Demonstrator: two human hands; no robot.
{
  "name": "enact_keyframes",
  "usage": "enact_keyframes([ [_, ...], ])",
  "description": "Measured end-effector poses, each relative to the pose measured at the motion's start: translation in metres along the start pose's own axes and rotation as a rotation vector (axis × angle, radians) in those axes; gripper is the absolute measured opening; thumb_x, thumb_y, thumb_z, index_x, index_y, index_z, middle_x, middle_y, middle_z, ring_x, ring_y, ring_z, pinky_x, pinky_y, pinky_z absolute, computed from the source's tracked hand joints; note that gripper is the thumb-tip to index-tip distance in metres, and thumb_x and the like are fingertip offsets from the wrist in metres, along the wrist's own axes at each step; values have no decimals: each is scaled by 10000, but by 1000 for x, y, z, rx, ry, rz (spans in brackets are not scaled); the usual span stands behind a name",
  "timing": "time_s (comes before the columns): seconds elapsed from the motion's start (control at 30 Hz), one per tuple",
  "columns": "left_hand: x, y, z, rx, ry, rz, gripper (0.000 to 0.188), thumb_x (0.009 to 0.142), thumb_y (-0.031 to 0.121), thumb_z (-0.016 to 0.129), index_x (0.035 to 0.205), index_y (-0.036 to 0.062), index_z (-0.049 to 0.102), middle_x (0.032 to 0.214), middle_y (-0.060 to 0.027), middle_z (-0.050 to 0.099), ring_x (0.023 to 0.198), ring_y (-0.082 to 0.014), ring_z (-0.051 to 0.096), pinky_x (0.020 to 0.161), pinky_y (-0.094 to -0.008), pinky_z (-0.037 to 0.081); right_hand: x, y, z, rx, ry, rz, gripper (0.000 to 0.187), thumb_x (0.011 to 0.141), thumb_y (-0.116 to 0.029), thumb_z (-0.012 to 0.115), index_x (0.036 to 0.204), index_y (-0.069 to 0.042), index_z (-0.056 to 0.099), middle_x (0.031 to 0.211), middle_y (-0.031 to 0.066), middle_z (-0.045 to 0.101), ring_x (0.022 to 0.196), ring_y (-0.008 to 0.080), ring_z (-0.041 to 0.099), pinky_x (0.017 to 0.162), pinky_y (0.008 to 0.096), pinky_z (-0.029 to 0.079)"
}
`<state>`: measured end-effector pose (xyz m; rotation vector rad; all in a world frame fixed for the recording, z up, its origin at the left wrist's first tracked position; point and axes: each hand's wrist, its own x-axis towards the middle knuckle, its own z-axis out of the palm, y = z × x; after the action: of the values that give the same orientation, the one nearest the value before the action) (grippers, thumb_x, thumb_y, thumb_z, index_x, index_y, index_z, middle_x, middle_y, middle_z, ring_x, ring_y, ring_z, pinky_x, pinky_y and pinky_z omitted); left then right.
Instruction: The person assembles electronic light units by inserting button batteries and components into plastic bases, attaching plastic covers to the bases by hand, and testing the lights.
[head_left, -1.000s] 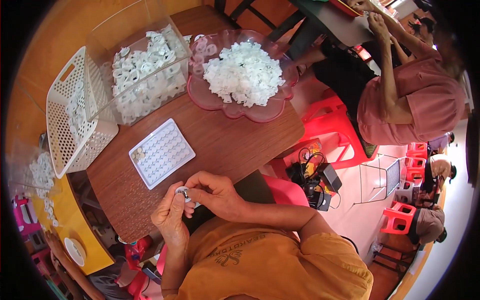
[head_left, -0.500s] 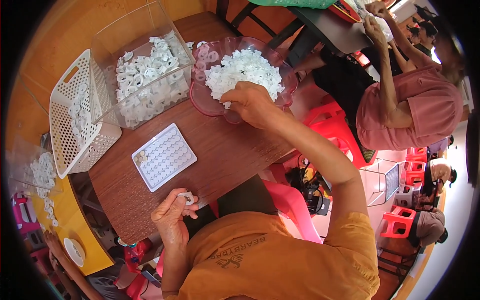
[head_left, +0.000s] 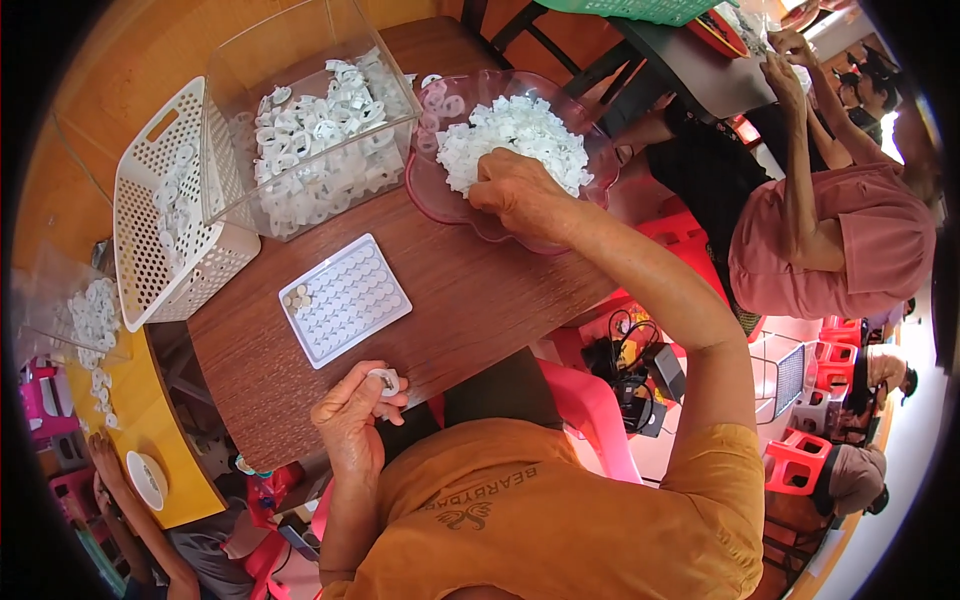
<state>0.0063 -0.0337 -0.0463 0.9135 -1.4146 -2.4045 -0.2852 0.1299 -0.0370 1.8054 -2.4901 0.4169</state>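
Note:
Near the table's front edge, my left hand (head_left: 347, 418) pinches a small white plastic ring-shaped part (head_left: 385, 381) between thumb and fingers. My right hand (head_left: 522, 198) reaches over a pink translucent scalloped bowl (head_left: 428, 205), its fingers closed at the edge of a heap of small whitish translucent pieces (head_left: 540, 135). Whatever those fingertips hold is hidden. Between my hands and the containers lies a shallow white tray (head_left: 350, 345) with a sheet of round shapes in rows. A few small beige discs (head_left: 297, 298) sit at its left side.
A clear plastic bin (head_left: 300, 205) full of white ring parts stands at the table's back left. It adjoins a white perforated basket (head_left: 165, 295) holding more parts. A yellow table (head_left: 190, 495) with a white bowl (head_left: 147, 480) is at left. Another person (head_left: 830, 225) sits at right.
The whole view has shifted slightly, so the table and containers appear farther right. My right hand stays at the heap, and my left still holds the ring part, turned a little.

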Motion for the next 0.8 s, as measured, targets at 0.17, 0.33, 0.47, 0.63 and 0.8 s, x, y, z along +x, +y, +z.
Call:
enact_keyframes([
  [0.17,0,-1,0,-7,-4,0,220,868,79,598,1019,-80,618,804,-209,660,593,-182,637,445,-230,474,-7,-3,-3,15,-39,35,147,674,1,558,785,-72,622,852,140,541,902,321,523,729,401,450],
  [0.33,-1,-1,-1,3,21,-16,232,870,87,601,1035,-76,614,795,-201,662,579,-176,635,431,-224,459,-9,-1,-5,9,-77,41,177,682,9,550,808,-85,632,864,143,543,911,321,517,755,403,439],
  [0.47,-1,-1,-2,-26,13,-21,227,868,83,603,1031,-74,618,788,-199,661,576,-175,635,429,-223,457,-10,3,-1,63,-16,84,150,682,-1,581,793,-87,636,836,126,555,891,320,529,736,403,443],
  [0.63,-2,-3,-4,25,14,-11,247,861,104,611,1023,-82,604,753,-196,658,550,-174,623,423,-239,454,-17,9,-10,162,106,161,177,668,-27,666,830,-90,639,763,71,554,840,271,547,719,364,445],
  [0.8,-3,-5,0,41,13,14,212,864,98,602,992,-71,612,760,-190,660,557,-173,625,425,-239,459,-23,12,-16,106,42,144,192,669,-43,677,852,-94,651,773,73,559,853,275,549,740,368,441],
])
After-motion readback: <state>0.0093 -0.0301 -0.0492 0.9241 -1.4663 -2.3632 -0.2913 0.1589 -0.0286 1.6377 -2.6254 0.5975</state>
